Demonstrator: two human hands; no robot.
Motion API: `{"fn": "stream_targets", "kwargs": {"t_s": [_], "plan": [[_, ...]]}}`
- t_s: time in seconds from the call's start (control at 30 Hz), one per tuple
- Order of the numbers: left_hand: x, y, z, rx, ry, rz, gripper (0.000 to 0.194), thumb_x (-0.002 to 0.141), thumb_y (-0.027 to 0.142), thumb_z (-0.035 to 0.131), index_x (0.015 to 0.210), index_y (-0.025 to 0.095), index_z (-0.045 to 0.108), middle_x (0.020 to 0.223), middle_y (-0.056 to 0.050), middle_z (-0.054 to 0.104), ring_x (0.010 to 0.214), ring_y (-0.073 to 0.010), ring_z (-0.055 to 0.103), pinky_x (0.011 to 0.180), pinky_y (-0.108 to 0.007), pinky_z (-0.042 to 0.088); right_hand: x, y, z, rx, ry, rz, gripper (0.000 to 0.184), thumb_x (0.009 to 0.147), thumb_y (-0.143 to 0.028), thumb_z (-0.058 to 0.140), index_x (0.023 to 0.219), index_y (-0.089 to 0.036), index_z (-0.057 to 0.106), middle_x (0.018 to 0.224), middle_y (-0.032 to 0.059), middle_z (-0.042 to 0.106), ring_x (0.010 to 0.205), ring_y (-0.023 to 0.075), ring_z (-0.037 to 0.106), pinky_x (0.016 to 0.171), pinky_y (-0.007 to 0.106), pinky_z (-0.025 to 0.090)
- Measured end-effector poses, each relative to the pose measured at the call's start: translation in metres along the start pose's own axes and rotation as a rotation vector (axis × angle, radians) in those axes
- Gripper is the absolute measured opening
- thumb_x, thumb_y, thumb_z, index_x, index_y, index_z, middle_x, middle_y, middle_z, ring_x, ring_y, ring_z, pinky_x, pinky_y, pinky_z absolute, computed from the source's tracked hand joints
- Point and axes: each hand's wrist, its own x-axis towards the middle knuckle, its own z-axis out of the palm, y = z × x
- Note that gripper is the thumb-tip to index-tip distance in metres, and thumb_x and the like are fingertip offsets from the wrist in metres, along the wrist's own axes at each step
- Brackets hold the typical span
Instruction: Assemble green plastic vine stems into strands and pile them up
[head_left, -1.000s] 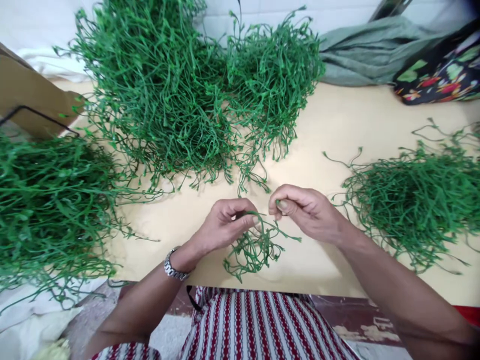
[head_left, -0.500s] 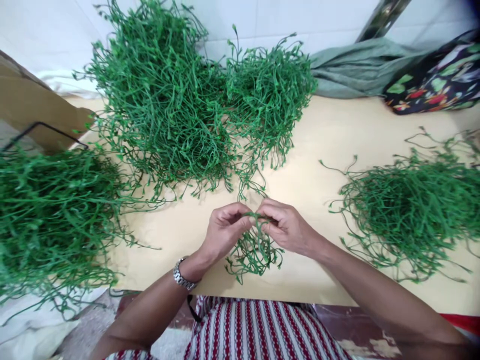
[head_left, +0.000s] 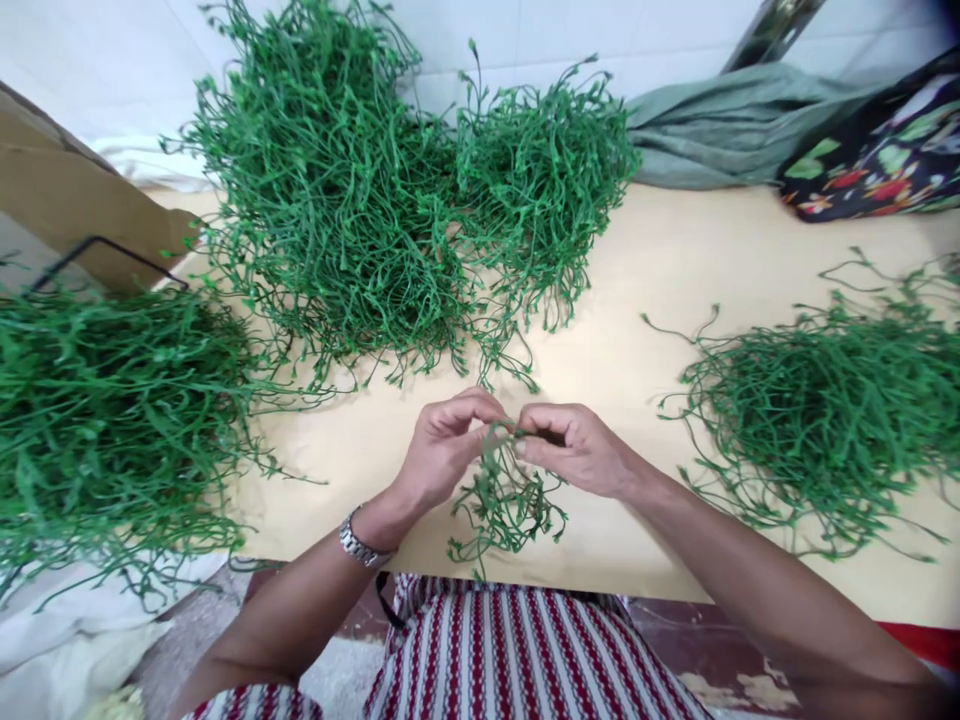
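Observation:
Thin green stems with small budlike tips, seemingly artificial plant stems, are between my hands. My left hand point(head_left: 448, 448) pinches a green stem point(head_left: 492, 440) between thumb and forefinger. My right hand point(head_left: 576, 450) is closed right beside it, its thumb and forefinger pinched at the same stem's end; the exact contact is too small to make out. Below the fingertips, a small loose clump of stems point(head_left: 517, 510) lies on the table near its front edge. A metal-band watch point(head_left: 361, 540) is on my left wrist.
A tall heap of green stems point(head_left: 337, 200) stands at the back, joined by a smaller heap point(head_left: 540, 190). More lie in a left pile point(head_left: 112, 420) and a right pile point(head_left: 840, 420) on the pale table point(head_left: 615, 330). Cardboard point(head_left: 82, 190) and bundled cloth point(head_left: 742, 125) flank the back.
My fingertips have drawn slightly apart, and the stem between them has shifted toward my left hand. The whole view has tilted a little.

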Motion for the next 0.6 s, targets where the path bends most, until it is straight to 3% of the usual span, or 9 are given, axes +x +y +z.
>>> {"fn": "stream_targets", "kwargs": {"t_s": [0.13, 0.27, 0.4, 0.6], "plan": [[-0.002, -0.003, 0.003, -0.271, 0.084, -0.183, 0.004, 0.063, 0.016, 0.07, 0.067, 0.015, 0.067, 0.066, 0.0, 0.058, 0.061, -0.0097, 0.049, 0.057, -0.022, 0.038, 0.001, 0.002, 0.003, 0.056, -0.014, -0.032, 0.018, 0.082, -0.028, 0.05, 0.07, -0.014, 0.05, 0.058, -0.0058, 0.035, 0.051, 0.0052, 0.03, 0.046, 0.018, 0.023], [-0.003, -0.003, 0.006, -0.261, 0.098, -0.168, 0.006, 0.061, 0.016, 0.073, 0.064, 0.015, 0.069, 0.063, 0.001, 0.056, 0.058, -0.0083, 0.05, 0.054, -0.021, 0.037, 0.001, 0.003, 0.007, 0.117, -0.043, -0.011, 0.018, 0.081, -0.031, 0.053, 0.076, -0.014, 0.051, 0.061, -0.0055, 0.037, 0.053, 0.0054, 0.032, 0.047, 0.018, 0.025], [-0.005, -0.006, 0.011, -0.211, 0.077, -0.138, 0.004, 0.061, 0.016, 0.073, 0.064, 0.015, 0.071, 0.062, 0.0, 0.057, 0.058, -0.0083, 0.051, 0.055, -0.021, 0.037, 0.001, 0.003, 0.005, 0.145, -0.078, 0.013, 0.033, 0.078, -0.042, 0.057, 0.064, -0.015, 0.043, 0.057, -0.0064, 0.032, 0.051, 0.0051, 0.029, 0.045, 0.018, 0.022], [-0.008, -0.005, 0.023, -0.425, 0.164, -0.196, 0.006, 0.058, 0.015, 0.073, 0.061, 0.014, 0.068, 0.061, 0.0, 0.056, 0.06, -0.0095, 0.05, 0.056, -0.021, 0.037, 0.001, 0.004, 0.005, 0.264, -0.088, -0.05, 0.038, 0.076, -0.048, 0.057, 0.062, -0.016, 0.041, 0.055, -0.0059, 0.034, 0.049, 0.0054, 0.03, 0.044, 0.018, 0.023]]}}
